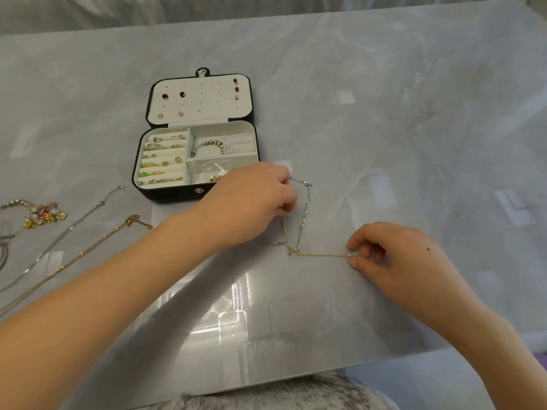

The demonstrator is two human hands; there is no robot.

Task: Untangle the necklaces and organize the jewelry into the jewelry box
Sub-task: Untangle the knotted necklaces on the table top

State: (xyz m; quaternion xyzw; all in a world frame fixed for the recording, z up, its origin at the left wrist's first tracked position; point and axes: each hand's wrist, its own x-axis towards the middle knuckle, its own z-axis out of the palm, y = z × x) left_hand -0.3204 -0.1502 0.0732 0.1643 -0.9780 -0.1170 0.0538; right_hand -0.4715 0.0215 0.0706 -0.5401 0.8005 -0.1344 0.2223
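Note:
A black jewelry box (165,194) lies open on the table, with rings, earrings and a beaded bracelet in its white compartments and stud earrings on its lid. Just right of the box, a thin gold necklace (322,255) and a silver link necklace (306,208) are tangled together. My left hand (251,202) pinches the chains at their upper end, near the box's front right corner. My right hand (402,255) pinches the gold chain's other end and holds it stretched out to the right.
At the left lie a silver chain (71,226), a rose-gold chain (97,244) and a charm bracelet (38,214). The glossy grey table (384,113) ends near my body at its front edge (296,377).

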